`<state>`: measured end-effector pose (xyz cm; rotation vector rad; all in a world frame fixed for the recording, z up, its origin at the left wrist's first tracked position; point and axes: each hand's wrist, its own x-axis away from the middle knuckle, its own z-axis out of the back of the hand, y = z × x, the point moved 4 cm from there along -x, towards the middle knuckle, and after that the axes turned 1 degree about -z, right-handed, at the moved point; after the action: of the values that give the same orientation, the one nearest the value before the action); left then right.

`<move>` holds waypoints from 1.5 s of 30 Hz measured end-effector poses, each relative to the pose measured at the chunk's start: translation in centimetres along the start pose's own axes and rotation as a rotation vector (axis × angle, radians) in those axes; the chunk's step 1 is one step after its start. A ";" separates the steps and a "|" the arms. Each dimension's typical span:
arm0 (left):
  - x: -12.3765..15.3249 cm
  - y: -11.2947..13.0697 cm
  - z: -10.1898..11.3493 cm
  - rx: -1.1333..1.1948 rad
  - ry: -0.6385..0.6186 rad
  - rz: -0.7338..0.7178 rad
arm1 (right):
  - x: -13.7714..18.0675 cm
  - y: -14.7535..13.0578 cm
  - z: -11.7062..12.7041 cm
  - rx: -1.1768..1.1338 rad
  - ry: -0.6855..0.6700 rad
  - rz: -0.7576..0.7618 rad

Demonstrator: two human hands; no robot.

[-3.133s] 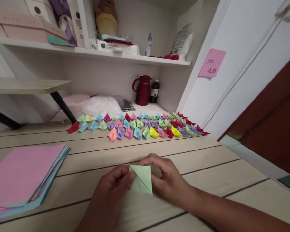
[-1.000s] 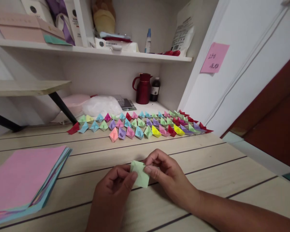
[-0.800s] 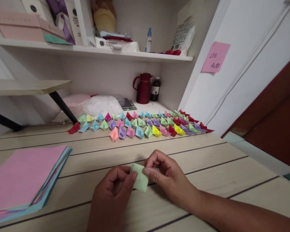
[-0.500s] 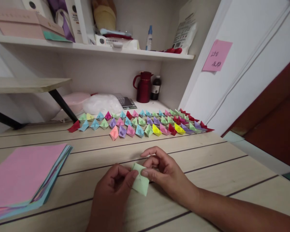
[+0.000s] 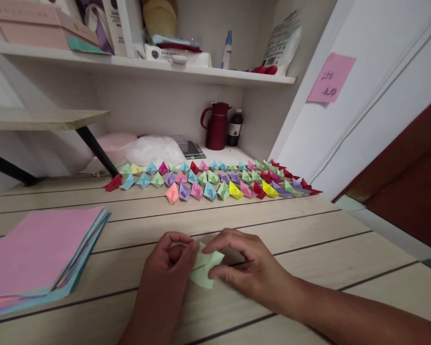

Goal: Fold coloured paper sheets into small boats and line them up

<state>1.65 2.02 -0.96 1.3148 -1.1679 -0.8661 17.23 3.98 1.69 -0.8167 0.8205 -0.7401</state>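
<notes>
A small folded piece of light green paper (image 5: 203, 273) is between my hands, just above the striped wooden table (image 5: 136, 235). My left hand (image 5: 172, 266) pinches its left edge between thumb and forefinger. On the paper's right side, my right hand (image 5: 242, 266) has its forefinger at the upper part and its thumb at the lower right edge, the two spread around a raised flap. Beyond the hands stand several rows of small folded paper boats in many colours, among them a yellow boat (image 5: 236, 191) and a salmon boat (image 5: 172, 194).
A stack of coloured paper sheets (image 5: 46, 249), pink on top, lies at the left. Behind the boats are a dark red jug (image 5: 217, 127), a dark bottle (image 5: 234, 128) and a white plastic bag (image 5: 154, 151). A small raised shelf (image 5: 46, 120) stands at the left.
The green paper, flat and diamond-shaped before, now has its right side opened into a flap. My right thumb and forefinger have moved apart around it. The whole view has shifted slightly.
</notes>
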 end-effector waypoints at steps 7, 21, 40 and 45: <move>0.4 0.5 -0.1 -0.002 0.029 -0.053 | 0.1 -0.3 0.2 0.092 0.026 0.077; 0.4 0.8 -0.1 -0.334 -0.123 -0.259 | -0.5 0.1 1.1 0.025 0.131 -0.014; 0.0 0.3 0.3 -0.335 -0.153 -0.130 | -0.6 0.4 1.0 -0.048 0.116 -0.029; -0.1 0.1 -0.1 -0.260 -0.262 -0.070 | -0.7 2.0 -0.1 -0.381 -0.028 -0.311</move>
<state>1.68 2.11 -0.90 1.0567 -1.1685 -1.2257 17.28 5.46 0.14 -1.3144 0.8305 -0.8550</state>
